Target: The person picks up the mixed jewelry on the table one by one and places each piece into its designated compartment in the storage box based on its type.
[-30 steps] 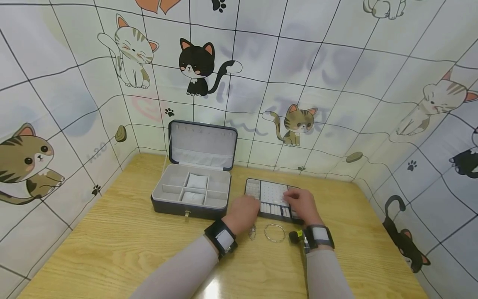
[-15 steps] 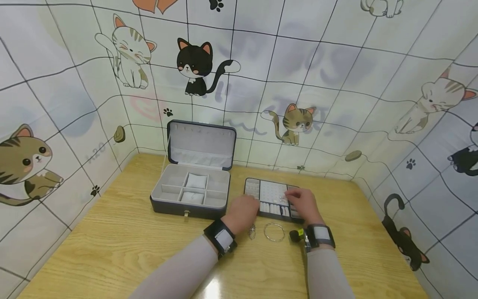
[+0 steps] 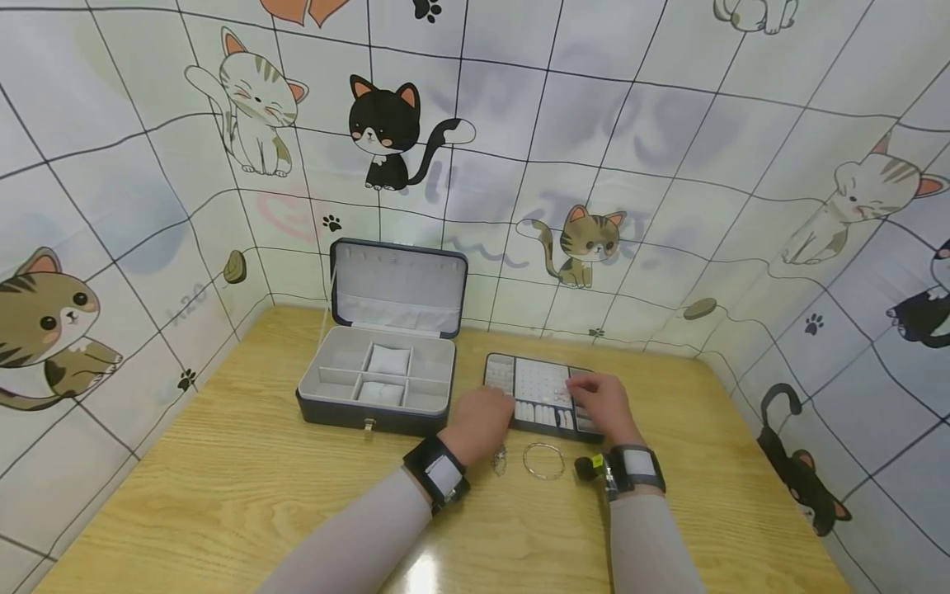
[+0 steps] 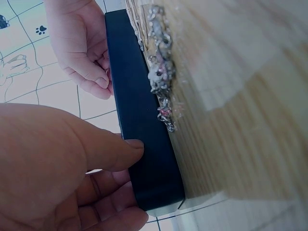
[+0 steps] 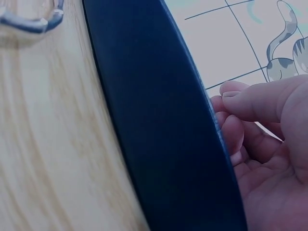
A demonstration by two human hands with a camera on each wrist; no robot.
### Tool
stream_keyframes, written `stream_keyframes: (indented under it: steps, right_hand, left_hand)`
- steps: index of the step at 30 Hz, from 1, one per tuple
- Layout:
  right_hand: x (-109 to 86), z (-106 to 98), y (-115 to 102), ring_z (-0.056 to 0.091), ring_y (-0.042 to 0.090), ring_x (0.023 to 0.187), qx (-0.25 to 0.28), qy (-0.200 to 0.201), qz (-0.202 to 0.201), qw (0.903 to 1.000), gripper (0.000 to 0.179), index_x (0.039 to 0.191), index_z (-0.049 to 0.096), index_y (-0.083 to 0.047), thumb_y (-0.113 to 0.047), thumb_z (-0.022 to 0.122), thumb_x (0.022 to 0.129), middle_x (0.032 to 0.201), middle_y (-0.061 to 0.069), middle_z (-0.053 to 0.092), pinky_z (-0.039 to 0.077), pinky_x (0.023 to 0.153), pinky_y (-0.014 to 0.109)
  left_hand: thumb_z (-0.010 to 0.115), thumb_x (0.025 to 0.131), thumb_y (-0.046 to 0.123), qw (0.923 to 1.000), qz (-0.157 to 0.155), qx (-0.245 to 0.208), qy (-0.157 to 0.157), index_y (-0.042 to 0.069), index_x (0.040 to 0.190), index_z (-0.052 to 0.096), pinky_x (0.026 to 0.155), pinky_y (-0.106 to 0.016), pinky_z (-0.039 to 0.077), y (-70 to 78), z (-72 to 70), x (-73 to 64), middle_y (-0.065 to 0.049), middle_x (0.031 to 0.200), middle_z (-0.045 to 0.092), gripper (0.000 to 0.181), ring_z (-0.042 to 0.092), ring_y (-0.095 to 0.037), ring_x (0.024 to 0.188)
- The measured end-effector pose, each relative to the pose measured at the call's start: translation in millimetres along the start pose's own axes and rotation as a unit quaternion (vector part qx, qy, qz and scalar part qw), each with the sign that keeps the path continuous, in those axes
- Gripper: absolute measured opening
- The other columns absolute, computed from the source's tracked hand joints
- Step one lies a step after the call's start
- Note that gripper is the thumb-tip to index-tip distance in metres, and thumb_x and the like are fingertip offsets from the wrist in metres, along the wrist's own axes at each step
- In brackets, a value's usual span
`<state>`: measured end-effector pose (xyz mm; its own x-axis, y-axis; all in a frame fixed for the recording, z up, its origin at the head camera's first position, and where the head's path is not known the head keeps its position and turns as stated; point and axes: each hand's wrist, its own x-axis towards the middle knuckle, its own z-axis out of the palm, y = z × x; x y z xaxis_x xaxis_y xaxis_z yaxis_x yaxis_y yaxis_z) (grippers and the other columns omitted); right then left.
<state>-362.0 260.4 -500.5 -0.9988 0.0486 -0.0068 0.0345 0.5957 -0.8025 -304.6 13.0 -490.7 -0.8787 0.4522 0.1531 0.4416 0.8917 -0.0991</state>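
On the table, tray: lies right of open box
Left hand: grips tray's near left corner
Right hand: curls at tray's right side; cannot tell whether pinching anything

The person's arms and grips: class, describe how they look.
Pale greyish sleeves cover both arms, each with a black wristband bearing a light patch; the right also carries a small, yellow-marked black device. Left grip and right grip are bare.
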Motion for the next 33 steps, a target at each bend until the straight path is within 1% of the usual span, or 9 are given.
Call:
stream_keyframes:
  steps: [9, 14, 20, 24, 29, 33]
  right_hand:
    - [-0.6, 1.1, -2.4, 0.063, 0.03, 0.12, 0.007, 0.001, 0.007, 0.9999, 0.021, 0.119, 0.079, -0.015, -0.021, 0.066, 0.104, 0.13, 0.012, 0.072, 0.052, 0.104, 0.049]
    - [-1.4, 1.9, -2.0, 0.063, 0.03, 0.123, 0.005, 0.001, 0.002, 1.0, 0.021, 0.12, 0.078, -0.015, -0.021, 0.066, 0.105, 0.132, 0.012, 0.072, 0.051, 0.106, 0.051]
    - [-1.9, 2.2, -0.5, 0.064, 0.031, 0.123, -0.006, 0.0, 0.002, 1.0, 0.021, 0.12, 0.078, -0.016, -0.021, 0.066, 0.104, 0.132, 0.012, 0.072, 0.051, 0.106, 0.052]
    - [-3.2, 2.0, -1.2, 0.063, 0.032, 0.124, -0.009, 0.001, 0.003, 1.0, 0.021, 0.12, 0.078, -0.014, -0.02, 0.066, 0.104, 0.132, 0.013, 0.072, 0.051, 0.107, 0.052]
    - [-2.9, 1.2, -2.0, 0.063, 0.031, 0.124, -0.009, 0.003, 0.002, 1.0, 0.022, 0.121, 0.078, -0.014, -0.021, 0.065, 0.104, 0.133, 0.013, 0.071, 0.051, 0.107, 0.052]
    - [-3.1, 0.9, -2.1, 0.063, 0.032, 0.124, -0.003, 0.007, -0.002, 1.0, 0.022, 0.121, 0.077, -0.014, -0.022, 0.065, 0.104, 0.132, 0.013, 0.071, 0.05, 0.107, 0.052]
  left_hand:
    - [0.071, 0.099, 0.021, 1.0, 0.001, 0.001, 0.008, 0.017, 0.098, 0.075, 0.054, -0.03, 0.05, -0.5, 0.7, -0.1, 0.0, 0.084, 0.069, 0.006, 0.064, -0.016, 0.075]
    - [0.071, 0.099, 0.021, 1.0, -0.002, 0.001, 0.0, 0.016, 0.099, 0.076, 0.052, -0.03, 0.05, -0.3, 1.0, 0.3, 0.0, 0.084, 0.069, 0.006, 0.063, -0.016, 0.075]
    - [0.071, 0.099, 0.021, 1.0, -0.001, 0.002, 0.002, 0.017, 0.096, 0.075, 0.052, -0.03, 0.049, 1.1, -0.3, -1.2, 0.0, 0.082, 0.069, 0.007, 0.063, -0.016, 0.073]
    - [0.071, 0.099, 0.021, 1.0, -0.005, -0.003, -0.004, 0.018, 0.096, 0.075, 0.052, -0.031, 0.05, 1.6, 0.6, -0.9, 0.0, 0.082, 0.068, 0.006, 0.063, -0.016, 0.074]
    - [0.072, 0.099, 0.021, 0.9999, -0.009, 0.001, -0.007, 0.018, 0.096, 0.075, 0.051, -0.032, 0.05, 1.4, 1.8, 0.7, 0.0, 0.082, 0.069, 0.005, 0.063, -0.016, 0.073]
    - [0.071, 0.099, 0.021, 0.9999, -0.007, 0.005, -0.01, 0.018, 0.098, 0.076, 0.053, -0.032, 0.051, 1.3, -0.6, 1.4, 0.0, 0.084, 0.069, 0.005, 0.063, -0.016, 0.074]
